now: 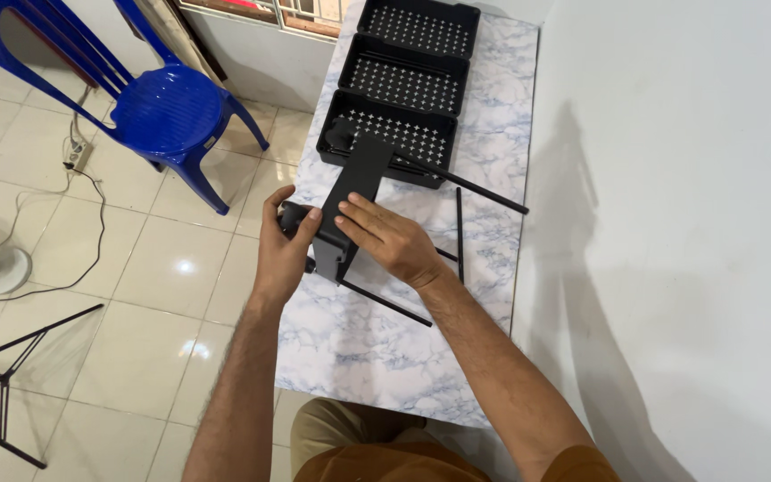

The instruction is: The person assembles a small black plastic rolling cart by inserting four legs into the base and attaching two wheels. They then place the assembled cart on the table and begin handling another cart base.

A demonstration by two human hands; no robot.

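Your two bare forearms reach forward and angle toward each other. Your left hand point(280, 245) is curled in a grip, thumb up and knuckles outward. Your right hand point(392, 239) lies palm down, fingers extended flat and pointing left.

The perforated trays point(403, 85) at upper centre look like matt black plastic. The table point(403, 348) has a smooth marble-pattern top (slightly glossy), and the blue chair point(167, 107) at upper left is shiny moulded plastic.
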